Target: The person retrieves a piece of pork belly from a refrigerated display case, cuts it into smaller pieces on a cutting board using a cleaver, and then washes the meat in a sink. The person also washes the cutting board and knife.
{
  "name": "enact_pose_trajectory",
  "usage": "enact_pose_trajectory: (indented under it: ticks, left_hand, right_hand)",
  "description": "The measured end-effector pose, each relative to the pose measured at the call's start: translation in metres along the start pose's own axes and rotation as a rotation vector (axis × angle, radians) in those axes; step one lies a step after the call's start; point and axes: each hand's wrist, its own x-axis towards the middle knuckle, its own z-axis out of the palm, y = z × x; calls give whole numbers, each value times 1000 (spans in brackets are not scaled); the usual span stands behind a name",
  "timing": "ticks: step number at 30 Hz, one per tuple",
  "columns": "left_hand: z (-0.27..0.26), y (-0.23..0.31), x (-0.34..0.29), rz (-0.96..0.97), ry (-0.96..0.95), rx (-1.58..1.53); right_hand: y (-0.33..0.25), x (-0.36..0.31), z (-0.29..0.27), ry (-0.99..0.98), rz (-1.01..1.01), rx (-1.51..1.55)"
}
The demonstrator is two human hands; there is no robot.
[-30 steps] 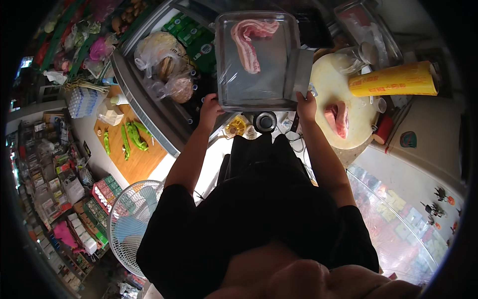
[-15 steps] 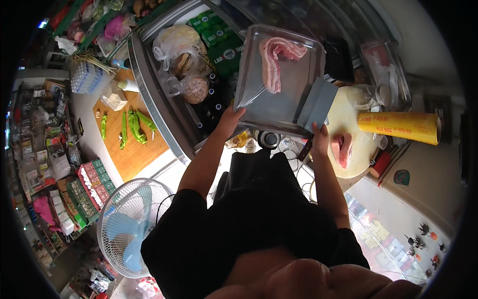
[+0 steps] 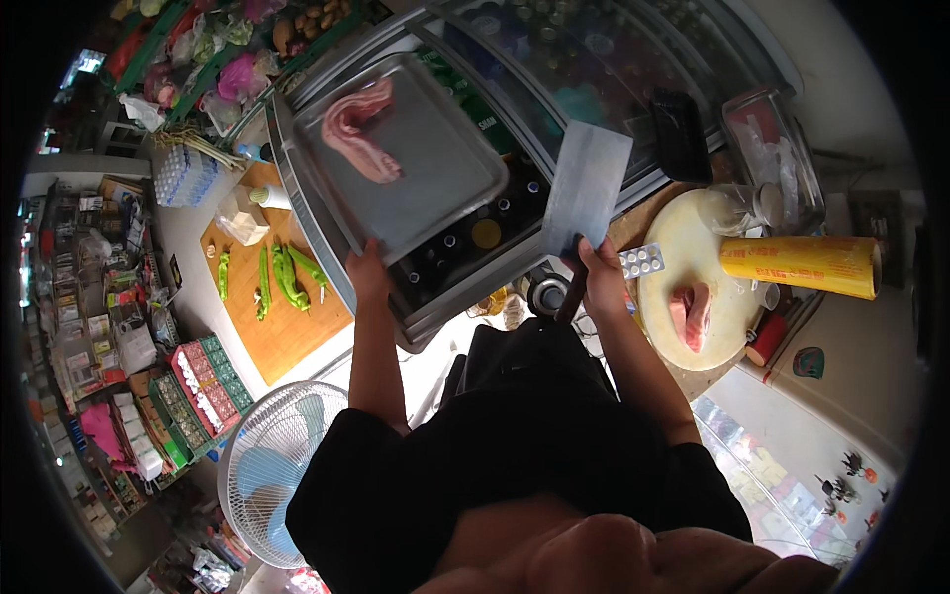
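Note:
My left hand (image 3: 369, 269) is closed on the near corner of a metal tray (image 3: 445, 148), held over an open chest cooler. A strip of raw pork belly (image 3: 351, 134) lies curved across the tray's far left part. In my right hand (image 3: 602, 275) is a cleaver (image 3: 591, 183), gripped by its dark handle with the broad blade pointing up and away from me. To the right of that hand, a smaller piece of raw meat (image 3: 691, 315) rests on a round cutting board (image 3: 665, 223).
The cooler (image 3: 465, 292) holds dark bottles and green packs. Right of it are a yellow roll (image 3: 802, 262), a black tray (image 3: 679, 134) and a blister pack (image 3: 643, 260). Green peppers (image 3: 285, 280) lie on a wooden table (image 3: 262, 351) at left; a fan (image 3: 272, 475) stands nearby.
My left hand has carried the tray with the pork belly leftward over the cooler. My right hand, with the cleaver, has come away from the tray and moved slightly left.

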Motion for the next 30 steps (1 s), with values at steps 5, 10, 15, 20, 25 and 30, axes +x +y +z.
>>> enact_pose_trajectory:
  ticks: [5, 10, 15, 20, 25, 30]
  left_hand:
    - [20, -22, 62, -46, -6, -48]
    - [58, -97, 130, 408, -70, 120]
    - [118, -129, 153, 489, -209, 322]
    - [186, -107, 140, -344, -187, -109]
    - [198, -87, 128, -437, -235, 130]
    - [198, -71, 119, -472, -294, 178]
  right_hand:
    - [-4, -15, -18, 154, 30, -21]
    - [7, -14, -44, 219, 58, -31]
    - [3, -26, -57, 260, 41, -59]
    - [-1, -39, -68, 336, 66, -93]
    - [3, -48, -76, 376, 117, -77]
    - [6, -43, -72, 325, 145, -80]
